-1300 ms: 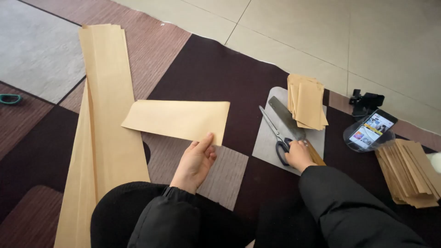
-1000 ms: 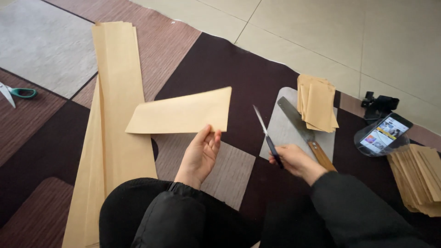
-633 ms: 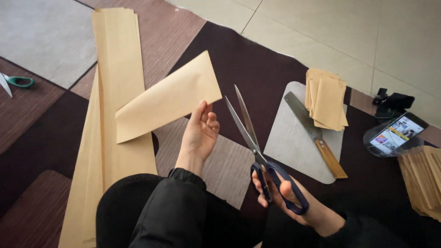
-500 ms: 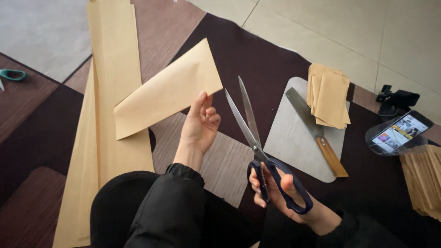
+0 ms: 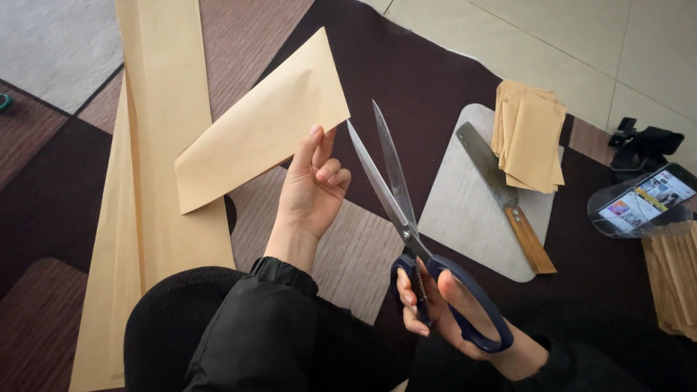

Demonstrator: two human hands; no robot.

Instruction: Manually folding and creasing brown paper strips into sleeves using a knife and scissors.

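My left hand (image 5: 312, 189) pinches the lower right corner of a folded tan paper piece (image 5: 261, 131) and holds it tilted up above the rug. My right hand (image 5: 443, 312) grips blue-handled scissors (image 5: 406, 225). Their blades are spread and point up toward the paper's right edge, a short gap away. Long tan paper strips (image 5: 160, 181) lie flat to the left, partly under the held piece.
A knife with a wooden handle (image 5: 504, 199) lies on a grey cutting mat (image 5: 465, 225). A stack of cut tan pieces (image 5: 530, 138) rests on the mat's far edge. A phone on a stand (image 5: 642, 199) and more tan sheets (image 5: 675, 279) sit at the right.
My right hand picked the scissors up off the mat and brought them, blades spread, toward the paper. My left hand lifted and tilted the paper piece.
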